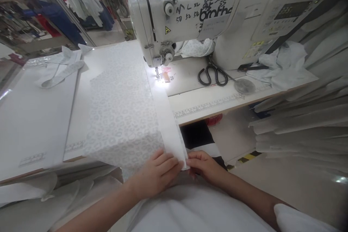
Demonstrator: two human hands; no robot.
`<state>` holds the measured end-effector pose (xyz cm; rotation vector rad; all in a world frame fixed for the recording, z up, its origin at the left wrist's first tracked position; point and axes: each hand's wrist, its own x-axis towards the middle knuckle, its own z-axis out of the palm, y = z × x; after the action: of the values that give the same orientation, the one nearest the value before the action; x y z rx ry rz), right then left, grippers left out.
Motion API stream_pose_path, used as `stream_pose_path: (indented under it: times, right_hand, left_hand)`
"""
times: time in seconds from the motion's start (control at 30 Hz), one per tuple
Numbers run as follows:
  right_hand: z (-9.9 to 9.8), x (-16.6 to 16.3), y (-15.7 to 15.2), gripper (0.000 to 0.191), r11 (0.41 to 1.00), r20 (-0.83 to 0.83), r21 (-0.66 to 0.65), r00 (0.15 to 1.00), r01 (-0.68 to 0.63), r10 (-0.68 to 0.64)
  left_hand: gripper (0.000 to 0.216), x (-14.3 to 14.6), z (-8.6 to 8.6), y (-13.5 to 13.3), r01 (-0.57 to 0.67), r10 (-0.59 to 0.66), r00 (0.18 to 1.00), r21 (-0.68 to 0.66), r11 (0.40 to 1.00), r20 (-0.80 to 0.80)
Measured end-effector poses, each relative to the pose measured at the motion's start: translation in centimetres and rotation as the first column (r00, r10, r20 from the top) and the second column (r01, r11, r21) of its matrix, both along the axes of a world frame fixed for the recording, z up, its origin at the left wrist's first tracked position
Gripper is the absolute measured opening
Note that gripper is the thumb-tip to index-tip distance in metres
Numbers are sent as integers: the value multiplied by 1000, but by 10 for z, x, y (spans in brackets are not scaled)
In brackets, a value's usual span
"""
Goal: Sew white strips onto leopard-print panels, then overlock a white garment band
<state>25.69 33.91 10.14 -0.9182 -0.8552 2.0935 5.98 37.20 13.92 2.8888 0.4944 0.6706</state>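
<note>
Leopard-print fabric (122, 105) drapes over the near edge of the table (187, 102), leaving room before the scissors (216, 75) at right. The right hand (204, 166) pinches the near end of its white strip (169, 127); the left hand (154, 174) curls over it, grip hidden.

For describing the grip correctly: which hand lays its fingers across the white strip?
The left hand: its fingers lie across the near end of the white strip. The right hand differs: only its fingertips pinch the strip, at its right edge.

On the counter (206, 106): fabric (122, 98) left of the sewing machine (187, 18), scissors (211, 76) before it, heaped cloth (289, 67) right of its base.
</note>
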Motion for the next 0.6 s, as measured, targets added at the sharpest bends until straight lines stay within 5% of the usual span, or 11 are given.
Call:
stream_pose_path:
  times: [0.1, 0.17, 0.27, 0.3, 0.37, 0.5, 0.6]
  right_hand:
    - [6, 7, -1, 27, 989, 144, 147, 990, -22, 1]
    - [16, 12, -1, 18, 882, 346, 471, 922, -9, -176]
    - [31, 17, 4, 20, 423, 436, 875, 763, -235, -478]
    - [35, 17, 7, 23, 280, 433, 901, 746, -333, -507]
    - [40, 16, 12, 19, 105, 448, 879, 731, -465, -514]
    - [48, 12, 19, 16, 55, 490, 840, 713, -539, -502]
    - [52, 10, 24, 18, 66, 478, 854, 728, -516, -492]
  left_hand:
    - [26, -1, 1, 1, -20, 21, 1000, -44, 999, 6]
    - [27, -2, 3, -1, -29, 30, 1000, -91, 995, 7]
    - [27, 1, 10, -5, -24, 29, 999, -122, 992, 39]
    - [26, 2, 13, -6, -22, 29, 998, -122, 992, 55]
    - [24, 4, 20, -5, -11, 24, 997, -171, 985, 78]
    - [18, 0, 35, 24, -156, 228, 965, -418, 895, 128]
    - [23, -8, 42, 63, -403, 459, 887, -416, 815, 41]
